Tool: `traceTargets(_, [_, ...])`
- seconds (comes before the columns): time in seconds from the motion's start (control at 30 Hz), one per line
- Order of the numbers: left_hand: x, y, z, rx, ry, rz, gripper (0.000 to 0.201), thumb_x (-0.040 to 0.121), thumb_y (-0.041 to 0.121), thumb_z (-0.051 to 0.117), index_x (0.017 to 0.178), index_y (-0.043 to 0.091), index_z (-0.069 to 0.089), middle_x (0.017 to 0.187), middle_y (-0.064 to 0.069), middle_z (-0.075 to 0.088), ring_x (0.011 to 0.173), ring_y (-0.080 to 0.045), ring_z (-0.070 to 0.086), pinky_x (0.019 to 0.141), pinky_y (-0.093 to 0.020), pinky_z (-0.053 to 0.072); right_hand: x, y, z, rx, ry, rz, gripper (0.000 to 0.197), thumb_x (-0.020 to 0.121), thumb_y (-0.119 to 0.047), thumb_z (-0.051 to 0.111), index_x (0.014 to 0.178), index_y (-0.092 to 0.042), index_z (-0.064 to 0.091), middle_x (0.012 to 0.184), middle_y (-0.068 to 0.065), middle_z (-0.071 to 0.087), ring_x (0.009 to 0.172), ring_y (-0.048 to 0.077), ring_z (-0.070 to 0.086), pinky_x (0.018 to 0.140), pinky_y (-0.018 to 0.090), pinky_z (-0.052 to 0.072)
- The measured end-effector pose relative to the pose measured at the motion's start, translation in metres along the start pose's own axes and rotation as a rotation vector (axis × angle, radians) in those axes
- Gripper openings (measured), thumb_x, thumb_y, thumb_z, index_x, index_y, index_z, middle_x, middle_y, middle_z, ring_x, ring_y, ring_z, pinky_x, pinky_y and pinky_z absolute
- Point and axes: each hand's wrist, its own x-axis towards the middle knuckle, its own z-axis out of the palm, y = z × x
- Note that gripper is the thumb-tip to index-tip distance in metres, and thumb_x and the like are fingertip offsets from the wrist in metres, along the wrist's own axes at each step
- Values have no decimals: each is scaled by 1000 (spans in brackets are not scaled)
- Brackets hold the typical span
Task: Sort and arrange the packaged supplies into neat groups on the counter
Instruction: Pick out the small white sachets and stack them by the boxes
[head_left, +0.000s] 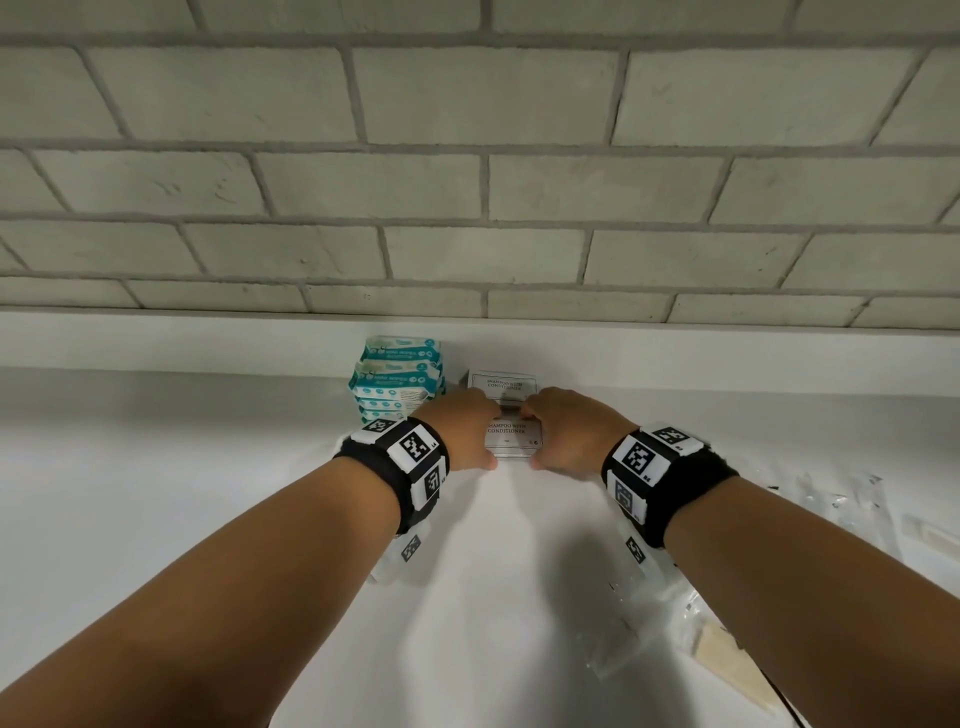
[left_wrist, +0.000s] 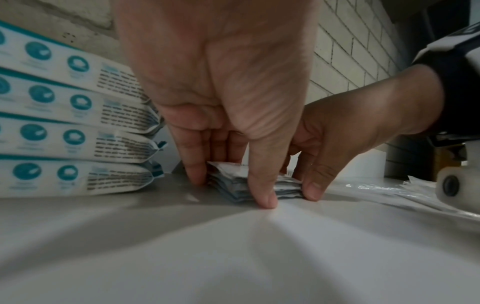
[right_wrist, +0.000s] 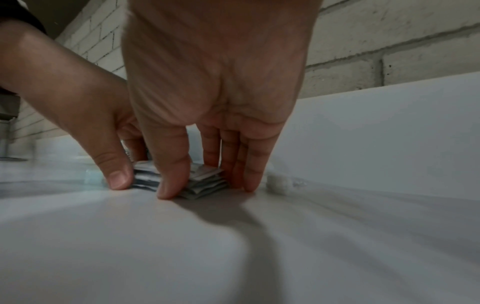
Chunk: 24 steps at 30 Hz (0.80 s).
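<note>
Head view: white counter (head_left: 208, 519) under a pale brick wall (head_left: 467, 156), both forearms reaching in toward the back edge. Stack of teal-and-white wipe packs (head_left: 397, 382) standing near the wall, just left of the hands. Clear plastic wrappers (head_left: 841, 499) scattered on the counter to the right. Left hand (head_left: 460, 431) and right hand (head_left: 569, 431) set against opposite sides of a low stack of shampoo sachets (head_left: 514, 439) lying flat on the counter, just right of the wipe packs; a second sachet pile (head_left: 501, 384) just behind, nearer the wall. Left wrist view: fingers (left_wrist: 192, 164) extended downward, tips on the counter, thumb and fingers bracketing the sachet edges. Right wrist view: fingers (right_wrist: 249, 164) likewise straight and pointed down, thumb at the front corner, pressing the stack's side without curling round it.
</note>
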Motion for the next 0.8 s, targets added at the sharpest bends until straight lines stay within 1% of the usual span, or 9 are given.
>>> traceTargets(0.17, [-7, 1, -2, 113, 128, 22, 65, 75, 48, 68, 129, 19, 50, 121, -2, 53, 109, -24, 52, 82, -37, 50, -11, 3, -4, 122, 49, -10, 68, 70, -39, 74, 130, -22, 46, 118, -1, 49, 101, 21, 57, 83, 35, 50])
traceTargets(0.3, [-22, 14, -6, 211, 348, 66, 60, 82, 56, 60, 128, 19, 49, 119, -2, 51, 107, -25, 52, 72, -32, 41, -25, 22, -17, 161, 272, 84, 40, 87, -39, 60, 122, -21, 53, 116, 1, 48, 104, 23, 55, 85, 37, 49])
traceTargets(0.33, [-26, 19, -7, 208, 378, 65, 57, 84, 55, 58, 127, 18, 49, 120, -2, 51, 107, -25, 53, 74, -33, 43, -31, 31, -20, 139, 244, 141, 40, 89, -39, 57, 124, -22, 53, 120, 3, 48, 111, 24, 52, 90, 38, 47])
traceTargets(0.4, [-34, 30, -7, 185, 393, 55, 53, 87, 52, 55, 126, 18, 51, 121, -3, 52, 107, -26, 54, 81, -36, 44, -45, 49, -19, 23, 23, 272, 49, 88, -38, 55, 135, -25, 47, 130, 7, 43, 122, 29, 44, 98, 41, 43])
traceTargets(0.47, [-42, 45, -1, 158, 351, 71, 52, 87, 51, 54, 128, 19, 51, 124, -2, 52, 109, -26, 55, 92, -40, 43, -66, 59, -16, -101, -195, 320, 59, 86, -30, 57, 142, -29, 39, 134, 10, 39, 124, 34, 43, 98, 42, 44])
traceTargets(0.53, [-49, 65, 9, 75, 283, 113, 54, 87, 50, 56, 132, 21, 49, 127, 0, 51, 114, -23, 53, 95, -38, 42, -88, 63, -13, -120, -266, 284, 63, 83, -21, 57, 142, -33, 39, 133, 8, 40, 121, 33, 46, 98, 42, 45])
traceTargets(0.63, [-59, 102, 28, -96, 147, 188, 60, 88, 49, 58, 141, 25, 39, 139, 3, 42, 127, -20, 43, 100, -36, 42, -128, 65, -19, 29, -334, 177, 54, 89, -21, 59, 140, -31, 47, 140, -4, 47, 126, 18, 47, 105, 31, 38])
traceTargets(0.73, [-67, 137, 46, -89, -4, 248, 69, 91, 53, 52, 150, 31, 24, 157, 1, 21, 142, -24, 24, 114, -40, 28, -175, 79, -30, 311, -241, 165, 40, 92, -19, 60, 131, -30, 58, 135, -7, 57, 118, 12, 55, 103, 26, 39])
traceTargets(0.8, [-73, 153, 56, -73, -119, 244, 73, 92, 57, 47, 153, 35, 13, 162, 1, 9, 147, -23, 11, 118, -42, 19, -209, 100, -35, 291, -90, 214, 35, 94, -22, 58, 129, -31, 59, 136, -6, 56, 117, 14, 55, 100, 25, 38])
